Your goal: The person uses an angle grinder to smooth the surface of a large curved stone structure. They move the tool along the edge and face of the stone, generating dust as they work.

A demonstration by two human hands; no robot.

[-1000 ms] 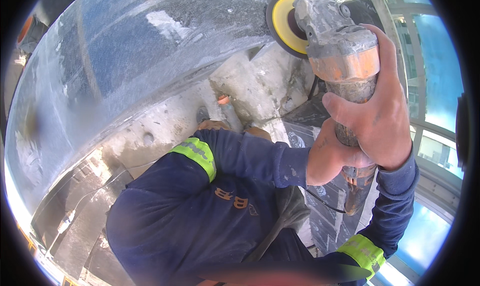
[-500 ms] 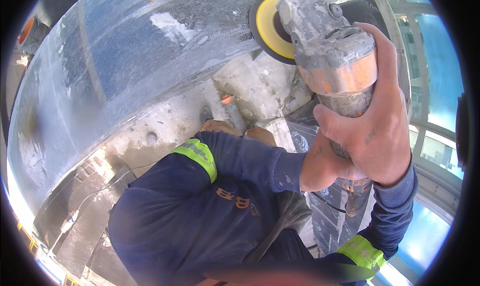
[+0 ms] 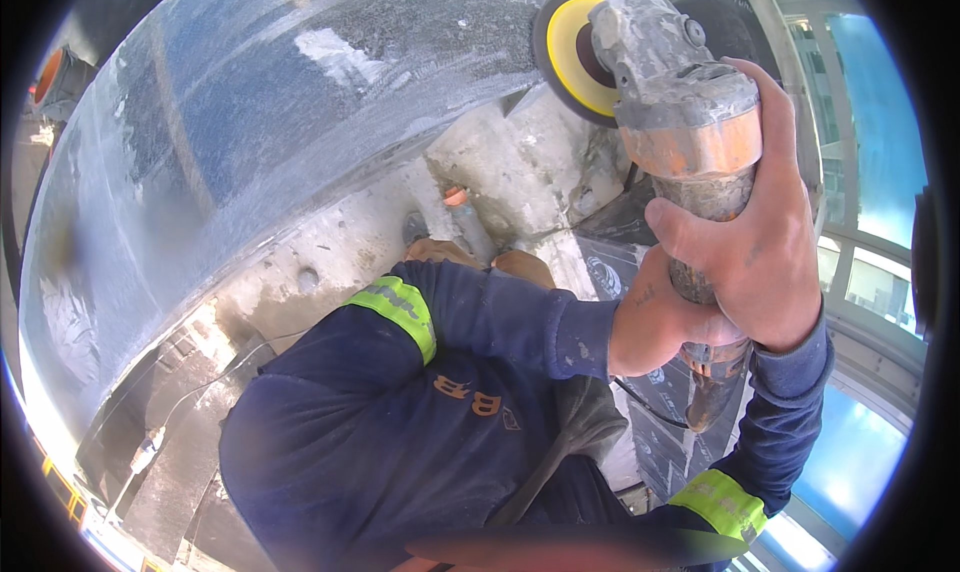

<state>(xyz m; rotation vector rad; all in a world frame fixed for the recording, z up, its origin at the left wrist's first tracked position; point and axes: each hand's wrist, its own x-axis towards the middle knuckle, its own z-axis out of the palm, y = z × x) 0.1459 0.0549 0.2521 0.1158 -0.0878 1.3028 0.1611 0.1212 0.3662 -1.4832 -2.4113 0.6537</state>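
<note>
A dusty grey and orange angle sander [image 3: 690, 122] with a yellow, dark-rimmed disc [image 3: 570, 47] is raised at the upper right, its disc at the edge of a curved, grey-blue, white-streaked surface [image 3: 260, 102]; contact is unclear. My right hand [image 3: 760, 252] wraps round the tool's body, index finger stretched along its side. Below it, my left hand [image 3: 660, 322] grips the same body, its fingers partly hidden behind my right hand. A black cord [image 3: 650, 407] runs from the tool's lower end.
Stained concrete [image 3: 500, 162] lies below the curved surface, with my legs and shoes beneath me. A thin cable with a white connector [image 3: 150, 442] crosses the lower left. Dark printed sheeting [image 3: 640, 442] lies at lower right. Blue glazed framing [image 3: 870, 132] runs along the right side.
The sander and both my hands shifted left by half a second ago, then back right, ending near where they began, slightly lower.
</note>
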